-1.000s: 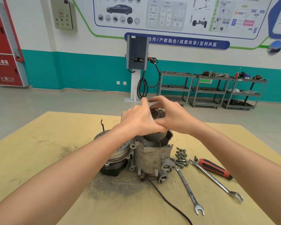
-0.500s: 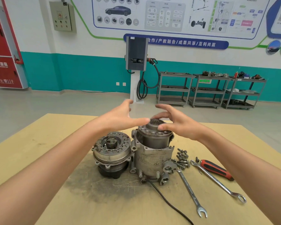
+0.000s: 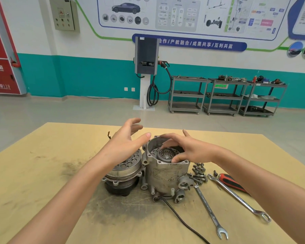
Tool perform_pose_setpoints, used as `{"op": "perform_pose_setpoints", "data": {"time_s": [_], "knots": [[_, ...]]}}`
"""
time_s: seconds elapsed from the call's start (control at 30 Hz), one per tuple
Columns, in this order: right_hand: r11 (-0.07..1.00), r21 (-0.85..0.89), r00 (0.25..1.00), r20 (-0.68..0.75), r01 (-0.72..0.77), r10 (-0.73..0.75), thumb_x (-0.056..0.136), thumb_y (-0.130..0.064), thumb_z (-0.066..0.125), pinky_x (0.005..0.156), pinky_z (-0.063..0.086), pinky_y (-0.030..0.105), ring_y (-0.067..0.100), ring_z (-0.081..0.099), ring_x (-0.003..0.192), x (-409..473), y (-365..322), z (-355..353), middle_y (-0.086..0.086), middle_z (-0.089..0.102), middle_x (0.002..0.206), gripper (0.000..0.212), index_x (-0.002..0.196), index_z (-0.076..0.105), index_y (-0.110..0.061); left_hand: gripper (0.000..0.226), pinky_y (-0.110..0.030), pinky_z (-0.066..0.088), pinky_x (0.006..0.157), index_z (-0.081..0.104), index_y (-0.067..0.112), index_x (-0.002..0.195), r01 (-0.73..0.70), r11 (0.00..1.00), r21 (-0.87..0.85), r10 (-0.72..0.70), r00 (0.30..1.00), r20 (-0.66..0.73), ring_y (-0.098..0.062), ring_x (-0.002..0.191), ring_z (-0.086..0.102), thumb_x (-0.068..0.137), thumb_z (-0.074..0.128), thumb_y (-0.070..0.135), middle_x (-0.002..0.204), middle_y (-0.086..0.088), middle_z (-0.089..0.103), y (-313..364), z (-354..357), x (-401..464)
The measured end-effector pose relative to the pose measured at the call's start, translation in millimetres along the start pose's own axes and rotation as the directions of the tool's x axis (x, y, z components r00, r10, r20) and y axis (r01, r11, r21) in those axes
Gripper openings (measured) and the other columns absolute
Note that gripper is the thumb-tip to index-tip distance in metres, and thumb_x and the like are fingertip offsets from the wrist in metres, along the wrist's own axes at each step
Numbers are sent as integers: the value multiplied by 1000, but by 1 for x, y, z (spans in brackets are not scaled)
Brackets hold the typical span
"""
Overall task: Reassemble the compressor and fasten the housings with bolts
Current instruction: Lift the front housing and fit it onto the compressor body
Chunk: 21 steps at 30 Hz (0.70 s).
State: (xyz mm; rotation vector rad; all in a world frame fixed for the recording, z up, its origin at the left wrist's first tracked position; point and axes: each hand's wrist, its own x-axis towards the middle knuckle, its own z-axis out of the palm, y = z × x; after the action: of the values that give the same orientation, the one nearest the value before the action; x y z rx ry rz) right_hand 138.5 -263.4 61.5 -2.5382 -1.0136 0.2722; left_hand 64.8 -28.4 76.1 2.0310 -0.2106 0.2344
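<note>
Wooden table [image 3: 42,173], stained dark under the parts. Housing [image 3: 164,176] upright at centre, open end up, bearing [image 3: 165,154] seated inside the bore. Pulley end [image 3: 125,171] just beside it on the left, touching or nearly so, partly hidden by the left forearm.

Left hand [image 3: 125,140] above and left of housing, fingers straight and spread, grasping nothing, thumb tip close to the housing rim; contact not clear. Right hand [image 3: 187,148] over the open top, fingers relaxed and extended, thumb down at the near rim by the bearing; nothing gripped, touching or just hovering not certain.

Bolts [image 3: 198,173] in a loose pile just right of housing. Two wrenches on the right: inner wrench [image 3: 208,210] with its ring end by the housing's port, open end toward the camera; outer wrench [image 3: 238,198] lying diagonal, ring end lower right. Red-handled screwdriver [image 3: 232,184] beyond the outer wrench, partly behind the right forearm. Black cable [image 3: 181,221] running from the housing base toward the near table edge. Small hook [image 3: 109,135] on the table behind the left hand.

Background: charger post [image 3: 146,67] at the wall, grey carts [image 3: 225,95] to the right.
</note>
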Motion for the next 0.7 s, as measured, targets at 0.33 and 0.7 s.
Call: {"op": "perform_pose_setpoints", "data": {"time_s": [0.33, 0.7], "knots": [[959, -273, 973, -232, -84, 19, 88, -45, 65, 85, 51, 31, 11, 60, 94, -2, -34, -35, -13, 62, 96, 36, 117, 62, -24, 60, -38, 33, 116, 34, 25, 148, -12, 1000, 0, 12, 1000, -13, -8, 137, 42, 95, 59, 37, 147, 7, 49, -1, -3, -1], [683, -724, 955, 127, -96, 269, 92, -64, 44, 78, 46, 35, 23, 54, 84, 24, -58, -12, 6, 59, 97, 62, 119, 55, -9, 55, -28, 34, 111, 38, 25, 145, -20, 998, 56, 21, 1000, -12, -6, 133, 45, 95, 59, 35, 142, 8, 52, -6, -16, -12]]}}
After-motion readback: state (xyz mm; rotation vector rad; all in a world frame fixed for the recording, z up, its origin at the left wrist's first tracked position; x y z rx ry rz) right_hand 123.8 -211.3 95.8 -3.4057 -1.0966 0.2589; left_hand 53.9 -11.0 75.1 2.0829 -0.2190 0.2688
